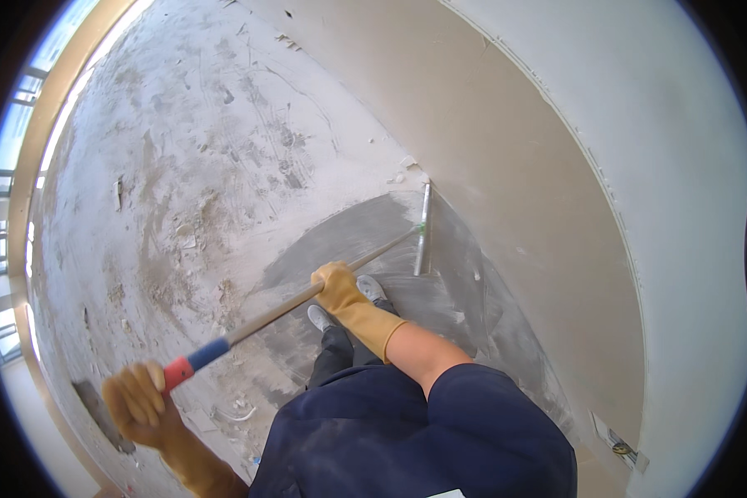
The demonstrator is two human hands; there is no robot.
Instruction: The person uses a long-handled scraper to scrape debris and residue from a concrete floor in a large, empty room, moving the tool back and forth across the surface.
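A long-handled floor squeegee or scraper (422, 227) lies with its straight metal-looking head on the dusty floor, close to the foot of the wall. Its pole runs down to the left across my body. My left hand (136, 398), in a tan rubber glove, is closed round the red end of the pole, beside a blue band. Farther along the shaft, my right hand (336, 285), in a matching glove, grips the pole above my shoes. A swept grey patch (348, 230) surrounds the tool's head and borders paler, powdery floor.
A beige wall (473, 124) rises along the right. Plaster crumbs and chips (187, 236) litter the floor at left, and a curved white strip (236, 416) lies near my left forearm. Windows (0, 243) line the far left. An open wall box (621, 447) shows at lower right.
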